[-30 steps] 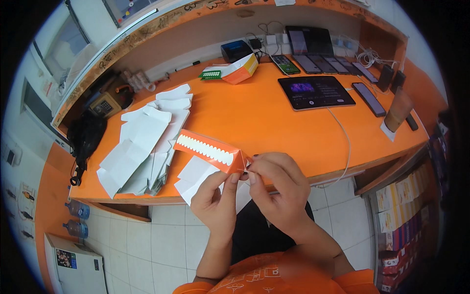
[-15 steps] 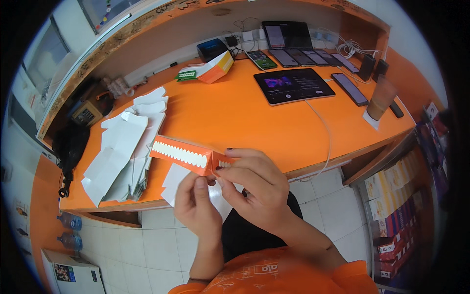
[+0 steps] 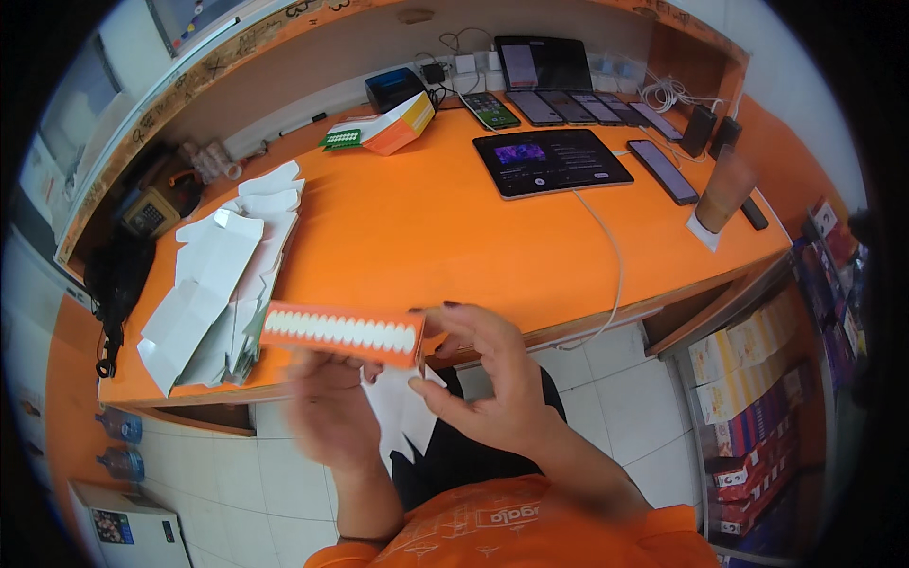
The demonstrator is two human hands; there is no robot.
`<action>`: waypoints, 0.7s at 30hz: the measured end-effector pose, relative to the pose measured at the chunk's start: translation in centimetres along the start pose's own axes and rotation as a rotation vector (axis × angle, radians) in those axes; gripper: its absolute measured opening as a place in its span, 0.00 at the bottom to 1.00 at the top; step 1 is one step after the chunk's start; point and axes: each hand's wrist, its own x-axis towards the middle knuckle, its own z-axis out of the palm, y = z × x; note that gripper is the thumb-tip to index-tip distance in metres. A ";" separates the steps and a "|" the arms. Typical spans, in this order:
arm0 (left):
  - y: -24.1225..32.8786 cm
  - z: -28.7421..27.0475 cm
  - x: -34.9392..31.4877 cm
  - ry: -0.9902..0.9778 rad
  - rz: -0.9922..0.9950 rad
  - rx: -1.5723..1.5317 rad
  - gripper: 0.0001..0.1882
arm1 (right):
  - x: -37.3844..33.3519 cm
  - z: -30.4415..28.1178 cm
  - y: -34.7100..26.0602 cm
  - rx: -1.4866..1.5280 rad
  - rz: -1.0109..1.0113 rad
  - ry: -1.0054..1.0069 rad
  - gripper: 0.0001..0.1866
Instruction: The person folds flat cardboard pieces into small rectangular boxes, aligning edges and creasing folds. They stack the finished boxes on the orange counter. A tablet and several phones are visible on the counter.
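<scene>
An orange paper carton with a row of white scalloped shapes along its side is held over the table's front edge. My right hand grips its right end, thumb below and fingers behind and above. Under its left part is my left hand, smeared by motion, so its fingers and any contact are unclear. A white cardboard piece with a notched lower edge lies over my lap, below the carton. Left of the carton, a pile of flattened white cartons lies on the orange table.
A half-folded orange, yellow and green carton lies at the back. Right of it are a tablet with a cable, several phones and a cup of brown drink. Shelves of boxed goods stand at right.
The carton has turned so its scalloped side lies more level and faces me. My left hand has moved left from the carton's right end. The right hand keeps its hold there.
</scene>
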 end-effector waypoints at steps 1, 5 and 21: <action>0.9 0.2 0.2 -0.018 -0.040 -0.031 0.26 | -0.4 0.0 0.3 -0.034 -0.040 -0.023 0.37; 2.2 2.5 -0.3 0.421 -0.114 0.406 0.18 | -1.2 -0.5 0.4 -0.095 -0.182 -0.151 0.38; -4.5 3.3 -3.2 -0.335 0.138 1.370 0.13 | 0.1 -3.7 -1.4 -0.385 0.140 0.056 0.21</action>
